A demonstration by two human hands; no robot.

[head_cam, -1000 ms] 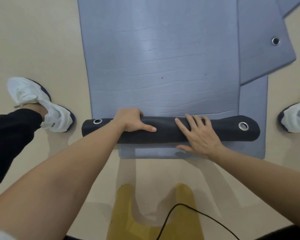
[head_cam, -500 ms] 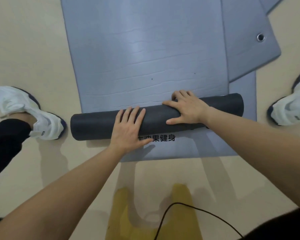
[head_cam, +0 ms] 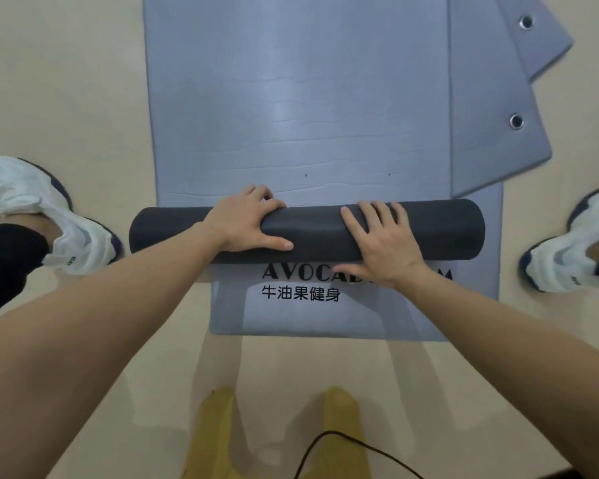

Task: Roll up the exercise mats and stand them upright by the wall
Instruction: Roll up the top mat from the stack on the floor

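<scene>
A grey-blue exercise mat (head_cam: pixel 298 98) lies flat on the beige floor, its near end rolled into a dark grey roll (head_cam: pixel 312 233) lying crosswise. My left hand (head_cam: pixel 249 221) grips the roll, fingers curled over its far side and thumb along the near side. My right hand (head_cam: pixel 381 240) presses flat on top of the roll with straight, spread fingers. Under the roll lies a second mat (head_cam: pixel 325 312) with black "AVOCADO" lettering and Chinese characters. Two more mats (head_cam: pixel 491 98) with metal eyelets fan out at the upper right.
My white shoes stand on either side of the roll, left shoe (head_cam: pixel 42 216) and right shoe (head_cam: pixel 574 243). A yellow garment (head_cam: pixel 215 437) and a black cable (head_cam: pixel 329 440) hang at the bottom centre. Bare floor (head_cam: pixel 66 81) lies to the left.
The roll has turned further up the mat and grown thicker, uncovering the lettering below it. My left hand went from flat to gripping; my right hand went from gripping to pressing flat.
</scene>
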